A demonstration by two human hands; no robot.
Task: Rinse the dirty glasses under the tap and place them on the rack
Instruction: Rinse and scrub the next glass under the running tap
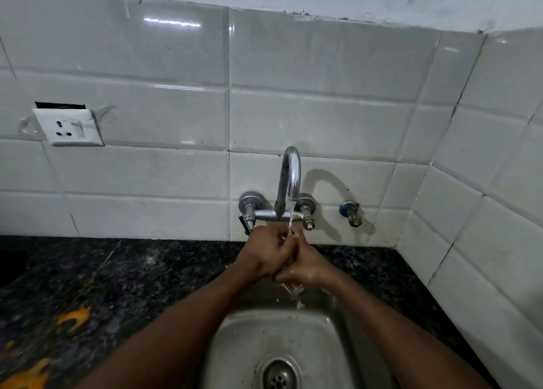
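Nearest, below the tap point(289, 177): steel sink point(235, 344) w/ round drain point(277, 375) at bottom centre; both forearms reach over the basin toward the tap; dark speckled stone desk point(132, 271) runs L & R of the sink, under the tap's wall; blurred orange shapes point(73, 318) on the desk far L of the tap, can't tell what they are.

Directly under the spout: L hand point(269, 256) & R hand point(305, 266) meet, touching each other, around a clear glass point(293, 289); glass mostly hidden, only its lower end shows below the hands, above the sink; L fingers point(277, 243) curled & pressed together over the upper part, nearest the spout; R fingers point(286, 277) curled round the lower part, wet; water stream point(290, 215) drops from the spout onto the hands, drips fall off the glass into the sink.

Behind: chrome wall-mounted tap w/ arched spout & two side knobs; small angle valve point(351, 212) just R of the tap; white socket point(69, 127) well L of & higher than the tap, hanging loose from the wall w/ a dark gap above; glossy white tiles point(323, 109) behind the tap, wrapping round a corner to its R.
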